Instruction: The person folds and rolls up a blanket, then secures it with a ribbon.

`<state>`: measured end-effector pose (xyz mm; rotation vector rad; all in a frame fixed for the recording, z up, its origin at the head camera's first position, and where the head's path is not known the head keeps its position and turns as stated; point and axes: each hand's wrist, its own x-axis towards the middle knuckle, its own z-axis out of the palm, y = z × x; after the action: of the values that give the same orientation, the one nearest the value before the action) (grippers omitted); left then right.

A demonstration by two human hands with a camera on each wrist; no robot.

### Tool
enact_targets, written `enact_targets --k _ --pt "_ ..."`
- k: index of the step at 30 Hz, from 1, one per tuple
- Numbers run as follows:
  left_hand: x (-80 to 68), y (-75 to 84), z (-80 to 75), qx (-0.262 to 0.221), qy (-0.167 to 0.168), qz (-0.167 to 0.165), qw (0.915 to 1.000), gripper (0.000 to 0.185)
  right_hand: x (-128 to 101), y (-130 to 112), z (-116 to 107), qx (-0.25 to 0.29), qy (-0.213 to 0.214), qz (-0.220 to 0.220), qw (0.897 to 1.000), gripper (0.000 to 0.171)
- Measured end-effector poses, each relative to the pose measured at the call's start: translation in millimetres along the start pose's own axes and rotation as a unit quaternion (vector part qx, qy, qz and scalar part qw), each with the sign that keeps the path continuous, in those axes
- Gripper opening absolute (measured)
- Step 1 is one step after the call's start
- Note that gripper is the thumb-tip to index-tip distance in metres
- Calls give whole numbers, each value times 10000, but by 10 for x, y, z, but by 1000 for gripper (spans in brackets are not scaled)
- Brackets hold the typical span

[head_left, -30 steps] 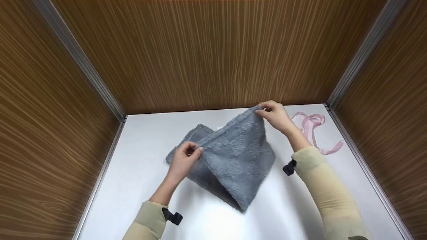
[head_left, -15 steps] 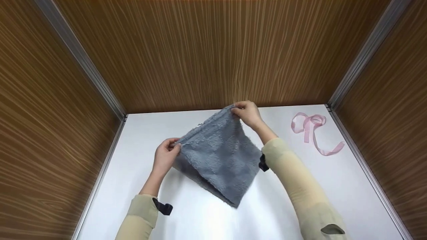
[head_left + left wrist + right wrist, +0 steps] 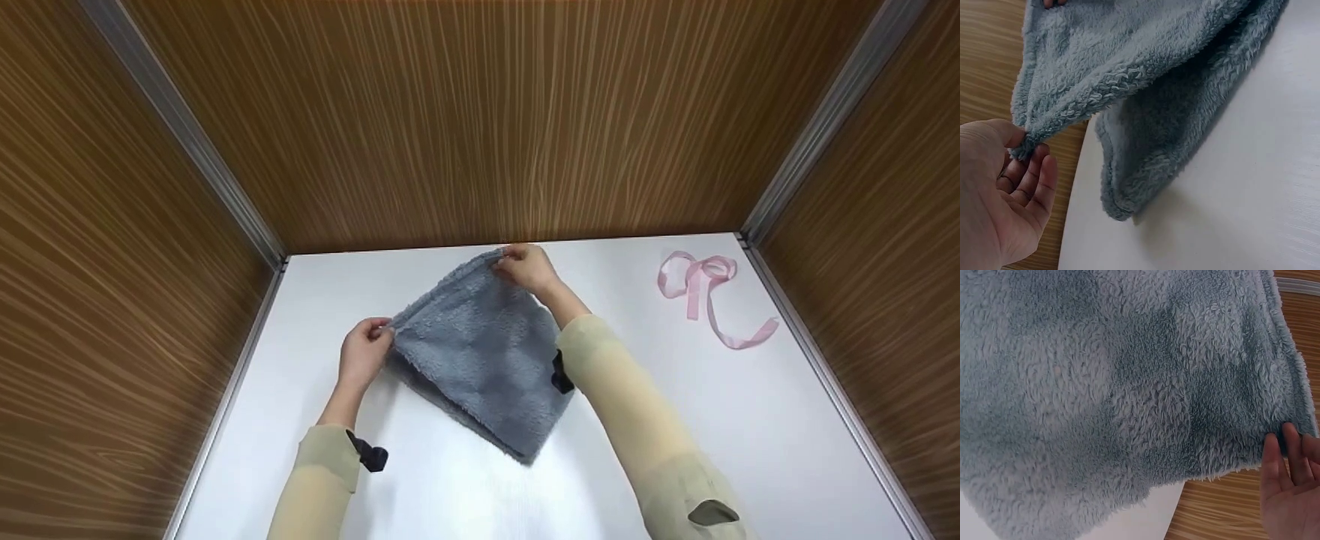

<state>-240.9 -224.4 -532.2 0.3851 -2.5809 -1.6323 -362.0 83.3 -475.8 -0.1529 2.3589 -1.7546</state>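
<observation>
A fluffy grey-blue towel [image 3: 480, 360] with a checked pile is folded over on itself, its top layer lifted at the far edge. My left hand [image 3: 365, 352] pinches the left corner between thumb and fingers. In the left wrist view that corner of the towel [image 3: 1033, 126] sits at the thumb tip, and the lower layer hangs below with a gap between. My right hand [image 3: 528, 268] pinches the other corner, farther back near the rear wall. The right wrist view shows the fingers of my right hand [image 3: 1292, 478] at the towel's edge.
A pink ribbon [image 3: 696, 289] lies loosely looped on the white table [image 3: 750, 420] at the back right. Wood-grain panels [image 3: 495, 127] with grey metal corner strips enclose the table at the back and on both sides.
Both hands have moved left with the towel's held edge, and the right hand has lowered slightly in the last half second. The lower layer's far corner, earlier visible, is now covered.
</observation>
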Motion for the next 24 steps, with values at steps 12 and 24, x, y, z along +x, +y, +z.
enact_targets --k 12,24 --pt "84 -280 35 560 53 -255 9981 32 -143 168 75 -132 -1808 -33 9834 79" --pt "80 -633 -19 1039 8 -740 9918 35 -373 582 -270 -1342 -1554 -161 9786 54"
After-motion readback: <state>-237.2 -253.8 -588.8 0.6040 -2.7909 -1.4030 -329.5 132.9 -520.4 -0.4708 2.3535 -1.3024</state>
